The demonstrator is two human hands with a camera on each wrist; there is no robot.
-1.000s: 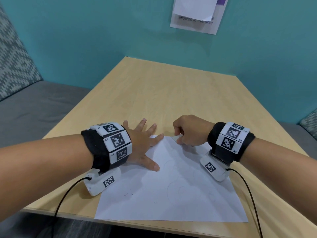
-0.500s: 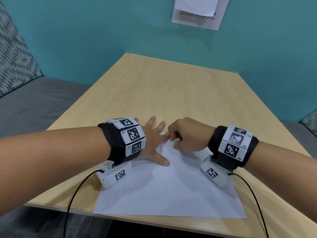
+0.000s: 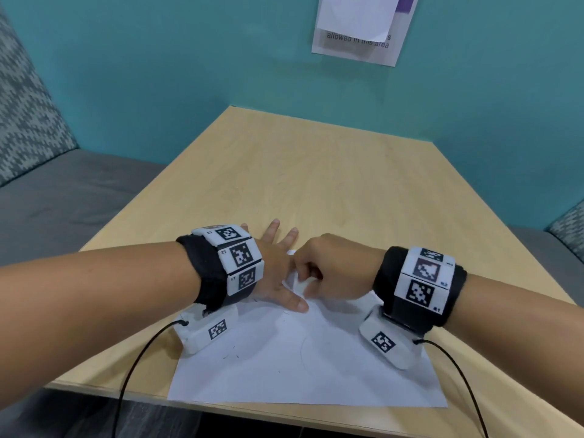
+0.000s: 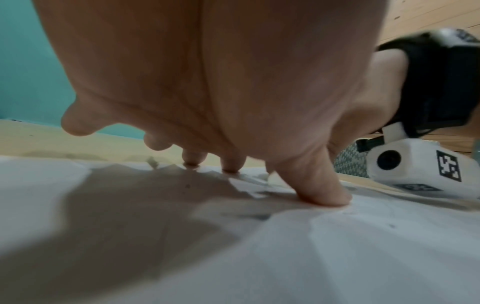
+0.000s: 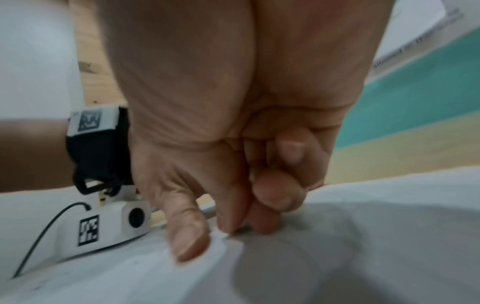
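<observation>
I see the tabletop [image 3: 316,172] carrying a white sheet of paper [image 3: 300,368], faintly pencil-marked, at the middle of its near edge. My left grip [image 3: 274,271] lies released, fingers spread, pressing the sheet's far part. Only the right wrist view shows my right grip [image 3: 335,270] pinching a raised fold [image 5: 223,244].

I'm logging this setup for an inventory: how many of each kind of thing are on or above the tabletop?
sheet of paper: 1
hands: 2 (left hand pressing it flat, right hand pinching its far edge)
wrist cameras: 2
marker wristbands: 2
total: 7
</observation>
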